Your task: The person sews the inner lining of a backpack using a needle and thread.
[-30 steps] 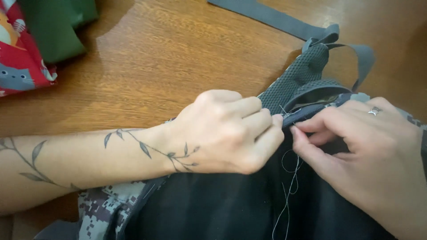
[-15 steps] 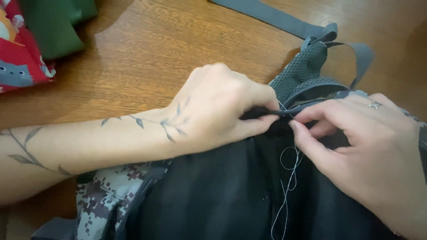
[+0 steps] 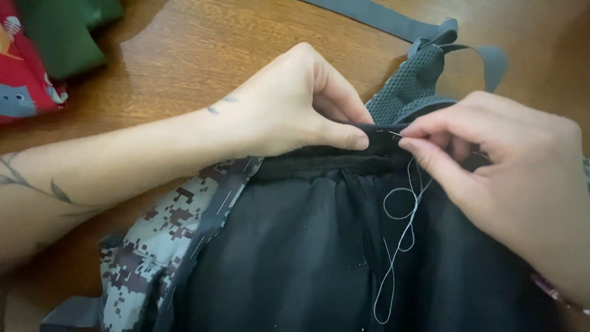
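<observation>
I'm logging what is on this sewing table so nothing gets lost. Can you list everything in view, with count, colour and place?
Backpack: one, black fabric with a pixel-camouflage side panel, lying across the lower middle of the table.
Mesh shoulder strap: one, dark grey, at the bag's top edge, upper right.
Webbing strap: one, grey, running to the top edge.
Thread: one, pale, looping down over the black fabric.
Needle: one, thin, only its tip shows at the right fingers.
Red patterned cloth: one, far left.
Green cloth: one, top left.
Table: one, brown wood.
Left hand: pinching the bag's top hem.
Right hand: fingers at the needle on the hem.
</observation>
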